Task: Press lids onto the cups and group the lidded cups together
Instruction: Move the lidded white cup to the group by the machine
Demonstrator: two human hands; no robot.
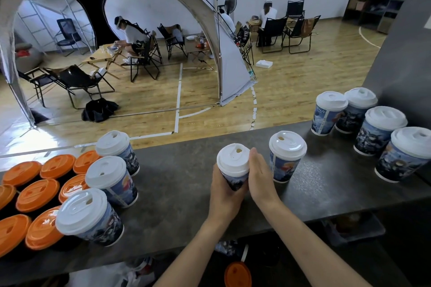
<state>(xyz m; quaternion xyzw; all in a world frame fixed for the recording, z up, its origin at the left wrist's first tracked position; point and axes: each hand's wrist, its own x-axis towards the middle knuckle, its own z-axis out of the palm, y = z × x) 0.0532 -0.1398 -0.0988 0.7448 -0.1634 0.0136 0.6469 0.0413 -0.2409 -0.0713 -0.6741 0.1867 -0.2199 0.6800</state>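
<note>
At the middle of the dark counter (186, 184), my left hand (221, 190) grips a printed paper cup with a white lid (233, 158). My right hand (260, 176) lies flat against that cup's right side, fingers straight. One white-lidded cup (287, 155) stands just to the right. Several lidded cups (382, 128) are grouped at the far right. Three more white-lidded cups (109, 179) stand on the left.
Several cups with orange lids (37, 193) crowd the counter's left end. A grey wall (401, 58) borders the right end. Below the counter's near edge an orange-lidded cup (238, 275) shows on a lower level. Beyond are a wooden floor, folding chairs and seated people.
</note>
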